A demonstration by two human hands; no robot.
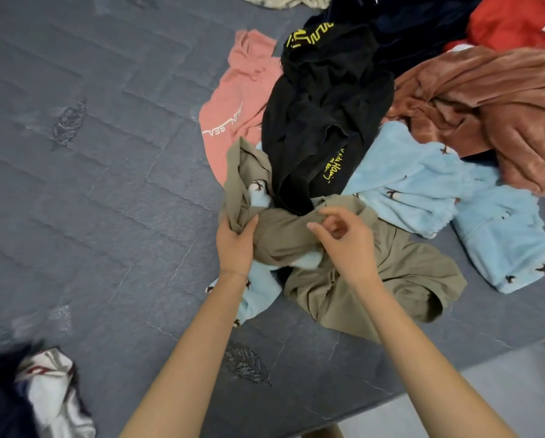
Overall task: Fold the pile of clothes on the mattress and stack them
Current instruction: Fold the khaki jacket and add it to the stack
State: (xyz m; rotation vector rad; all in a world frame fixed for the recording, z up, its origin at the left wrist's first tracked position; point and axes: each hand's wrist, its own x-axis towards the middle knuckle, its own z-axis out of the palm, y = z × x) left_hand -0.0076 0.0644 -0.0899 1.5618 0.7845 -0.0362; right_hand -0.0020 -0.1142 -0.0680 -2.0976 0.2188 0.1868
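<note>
Cloth from a crumpled khaki garment (391, 273) is bunched in the left hand (234, 245), whose thumb and fingers curl round a fold of it. Just beside it, the right hand (348, 245) hovers over the same garment with its fingers loosely curled and thumb and forefinger apart, nothing visibly between them. Most of the khaki garment spreads below and outward from the right hand, on the grey mattress (91, 153). A light blue fleece (422, 181) lies partly under it, showing beneath the left wrist and stretching away beyond the right hand. Straight ahead of both hands a black garment with yellow lettering (321, 121) overlaps a pink garment (233, 99). Farther past the right hand lie a brown fleece (486, 99) and a red garment (511, 20).
</note>
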